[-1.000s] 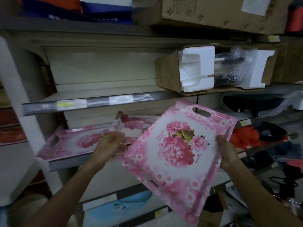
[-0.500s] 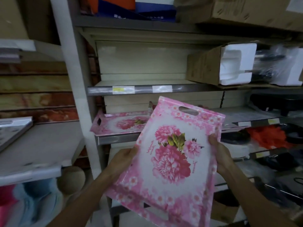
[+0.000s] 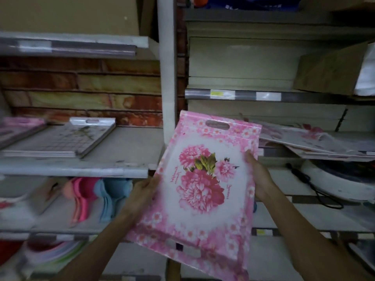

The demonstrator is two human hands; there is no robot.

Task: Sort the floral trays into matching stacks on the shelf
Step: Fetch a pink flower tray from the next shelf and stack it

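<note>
While we face the grey metal shelf (image 3: 81,169), its white upright post (image 3: 166,78) is our landmark. Right of the post, we hold a glossy pink floral tray (image 3: 203,179), a rounded rectangle with cut-out handles, tilted upright in front of the shelving; its small script is too blurred to read. Further right lie more floral trays (image 3: 316,142), stacked askew. Left of the post rests a flat grey checked tray (image 3: 67,138). Our left hand (image 3: 144,189) and right hand (image 3: 259,179) each have their grip clamped on a long edge.
</note>
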